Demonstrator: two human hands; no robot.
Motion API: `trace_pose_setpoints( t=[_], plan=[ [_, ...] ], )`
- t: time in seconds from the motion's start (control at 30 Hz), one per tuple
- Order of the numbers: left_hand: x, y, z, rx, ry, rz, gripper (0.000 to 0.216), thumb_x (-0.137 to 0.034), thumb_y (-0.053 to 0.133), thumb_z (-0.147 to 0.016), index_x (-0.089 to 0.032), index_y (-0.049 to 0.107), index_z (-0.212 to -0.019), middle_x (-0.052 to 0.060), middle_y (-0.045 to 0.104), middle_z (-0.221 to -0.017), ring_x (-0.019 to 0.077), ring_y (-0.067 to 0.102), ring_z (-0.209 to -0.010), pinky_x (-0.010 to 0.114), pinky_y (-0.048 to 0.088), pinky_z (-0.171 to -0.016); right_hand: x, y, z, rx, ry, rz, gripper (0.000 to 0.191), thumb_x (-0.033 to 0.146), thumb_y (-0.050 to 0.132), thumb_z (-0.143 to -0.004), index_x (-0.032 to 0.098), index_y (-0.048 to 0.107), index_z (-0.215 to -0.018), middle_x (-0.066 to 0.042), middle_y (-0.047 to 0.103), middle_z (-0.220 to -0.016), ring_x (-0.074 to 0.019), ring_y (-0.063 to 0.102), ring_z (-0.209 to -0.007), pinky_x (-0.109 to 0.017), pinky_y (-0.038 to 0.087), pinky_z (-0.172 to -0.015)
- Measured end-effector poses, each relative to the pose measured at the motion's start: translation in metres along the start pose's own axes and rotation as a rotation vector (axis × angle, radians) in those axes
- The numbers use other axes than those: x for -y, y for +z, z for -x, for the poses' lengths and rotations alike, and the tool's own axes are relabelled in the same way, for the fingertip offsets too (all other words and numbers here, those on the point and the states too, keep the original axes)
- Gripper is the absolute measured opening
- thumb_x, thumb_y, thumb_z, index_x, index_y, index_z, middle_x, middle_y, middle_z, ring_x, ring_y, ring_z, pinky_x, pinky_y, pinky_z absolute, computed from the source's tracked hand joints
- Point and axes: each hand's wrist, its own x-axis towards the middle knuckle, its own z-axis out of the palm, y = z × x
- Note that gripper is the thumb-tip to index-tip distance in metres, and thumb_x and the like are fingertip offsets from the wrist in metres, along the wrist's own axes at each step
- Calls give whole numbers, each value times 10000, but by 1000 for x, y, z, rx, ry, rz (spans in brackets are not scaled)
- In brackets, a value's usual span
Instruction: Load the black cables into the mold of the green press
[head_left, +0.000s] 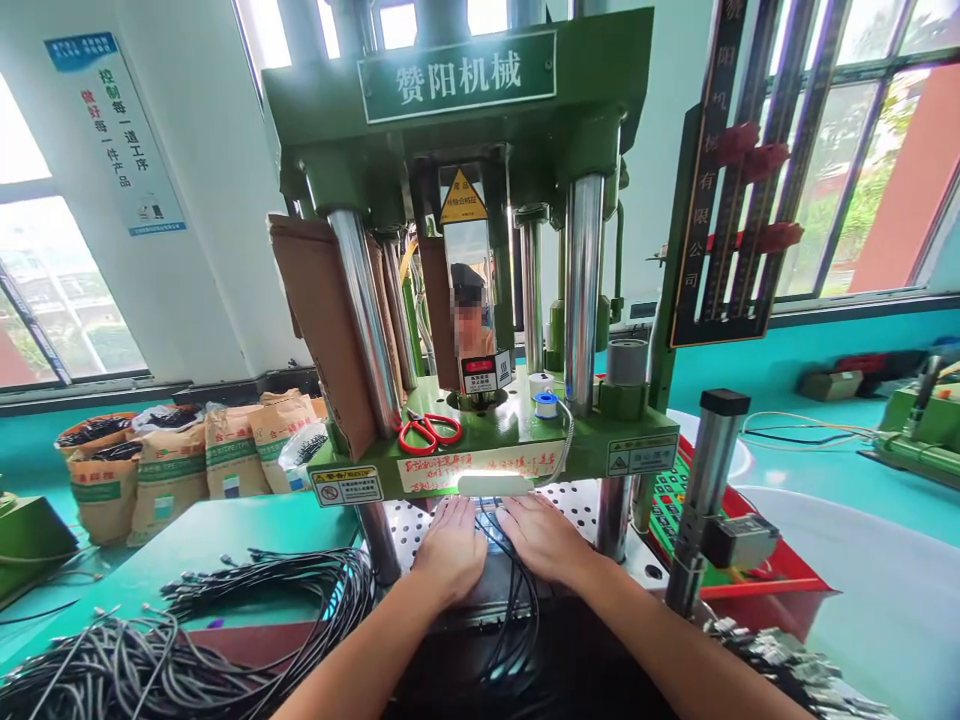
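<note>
Both hands reach in under the front plate of a green press (pixel 562 440). My left hand (pixel 452 550) lies palm down at the mould (pixel 491 525), its fingers stretched forward. Across from it, my right hand (pixel 544 540) has its fingers stretched over the mould's other side. Several black cables (pixel 517 600) run out between the hands and hang over the front edge. The cables' far ends are hidden near the fingers. A white lamp (pixel 493 485) glows just above the fingertips and partly covers them.
Red-handled scissors (pixel 429 432) and a blue-white spool (pixel 546 404) lie on the press plate. Bundles of black cables (pixel 247 600) cover the left bench. Metal-ended parts (pixel 787 660) lie at lower right, near a post (pixel 705 500) and red tray (pixel 795 575). Steel columns (pixel 585 290) flank the work area.
</note>
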Motion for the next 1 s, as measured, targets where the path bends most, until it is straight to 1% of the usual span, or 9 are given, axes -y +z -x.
trace_pose_setpoints(
  t=[0.2,0.3,0.37,0.43,0.53,0.6,0.7,0.83,1.0],
  plan=[
    [5,-6,-5,-14,86,12,568,-262,345,-858,-18,440,-1362,183,449,-1387,270,368,-1329,394,207,-1161,4,-3,-2,-8,-24,44,442,300,295,-994,97,565,-1279,-143,570,-1254,-262,477,-1203,-424,299,-1077],
    [4,-9,-8,-34,100,19,504,-247,358,-849,-47,501,-1290,163,517,-1309,258,440,-1251,388,256,-1136,5,-4,-3,-11,-34,53,427,296,290,-994,105,606,-1209,-142,603,-1189,-264,504,-1161,-427,322,-1051],
    [3,-11,-10,-30,101,18,459,-242,353,-857,-61,529,-1241,153,545,-1267,254,468,-1211,392,288,-1116,4,-4,-3,-3,-52,56,418,291,292,-992,114,620,-1181,-138,607,-1185,-259,519,-1137,-422,335,-1039],
    [1,-13,-12,-8,106,11,432,-238,328,-878,-59,547,-1205,156,557,-1249,260,481,-1196,404,311,-1098,3,-3,-4,4,-70,56,414,294,297,-991,123,612,-1198,-135,594,-1215,-251,520,-1136,-411,335,-1043],
    [-1,-12,-12,20,120,-8,420,-252,293,-916,-76,570,-1178,153,539,-1289,278,460,-1227,432,298,-1098,2,-3,-5,13,-64,60,426,316,295,-992,130,591,-1236,-136,584,-1232,-251,509,-1161,-408,331,-1048],
    [-4,-10,-12,12,91,-14,429,-274,295,-926,-92,553,-1217,152,512,-1326,293,435,-1252,469,276,-1100,2,-4,-7,29,-58,67,422,303,296,-988,133,589,-1239,-134,591,-1220,-258,507,-1167,-410,339,-1037],
    [-10,-5,-13,-11,6,-4,443,-305,290,-929,-111,542,-1238,152,528,-1304,305,445,-1233,521,282,-1074,4,-5,-8,62,-69,77,408,261,297,-975,123,615,-1191,-137,604,-1195,-275,509,-1158,-419,337,-1026],
    [-14,-1,-16,-2,-61,24,442,-313,288,-922,-123,564,-1211,140,541,-1290,298,445,-1233,515,274,-1077,5,-3,-12,83,-56,71,424,257,272,-972,119,614,-1181,-155,589,-1220,-308,505,-1141,-465,331,-1000],
    [-12,5,-23,24,-102,47,437,-301,291,-930,-119,537,-1243,144,502,-1338,288,413,-1272,535,281,-1066,7,-1,-21,106,9,14,391,269,335,-960,115,614,-1188,-165,632,-1129,-284,553,-1089,-466,347,-991]
  ],
)
